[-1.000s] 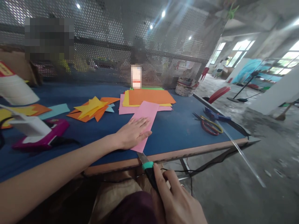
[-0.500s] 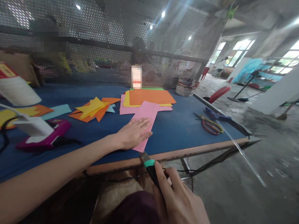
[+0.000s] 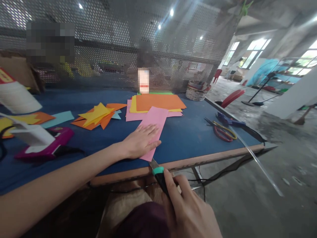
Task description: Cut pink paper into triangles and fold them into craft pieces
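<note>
Left hand (image 3: 142, 140) flat on pink sheet (image 3: 156, 116), grip wide. Right hand (image 3: 189, 206), grip closed round knife (image 3: 159, 175); blade at sheet's near end, by counter (image 3: 190, 138) edge.

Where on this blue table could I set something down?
Widest: between the pink strip and the scissors, reaching back toward the basket. Smaller: between the star cutouts and your left forearm. Crowded: around the purple device, and behind the strip, where coloured sheets overlap.
</note>
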Demonstrator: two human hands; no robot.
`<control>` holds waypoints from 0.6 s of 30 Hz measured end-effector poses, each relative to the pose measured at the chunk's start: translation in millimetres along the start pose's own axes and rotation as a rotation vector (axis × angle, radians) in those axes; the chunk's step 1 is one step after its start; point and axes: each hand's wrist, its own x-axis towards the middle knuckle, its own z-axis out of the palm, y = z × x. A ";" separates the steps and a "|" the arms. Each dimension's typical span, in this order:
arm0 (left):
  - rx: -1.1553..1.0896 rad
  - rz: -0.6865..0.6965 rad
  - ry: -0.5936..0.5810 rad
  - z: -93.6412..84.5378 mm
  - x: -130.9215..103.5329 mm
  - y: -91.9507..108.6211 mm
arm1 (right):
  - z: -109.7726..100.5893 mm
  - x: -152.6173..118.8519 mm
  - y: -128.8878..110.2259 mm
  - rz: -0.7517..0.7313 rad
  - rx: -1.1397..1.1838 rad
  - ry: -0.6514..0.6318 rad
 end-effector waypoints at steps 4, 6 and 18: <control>0.003 0.005 0.012 -0.3 -0.1 0.3 | -0.8 -0.8 -1.6 0.043 0.012 -0.030; -0.004 0.005 0.017 0.1 -0.2 -0.1 | -1.1 -0.4 -3.0 0.068 0.023 -0.049; -0.010 0.006 0.015 -0.5 -0.4 0.6 | -0.4 0.2 2.7 0.065 0.102 -0.094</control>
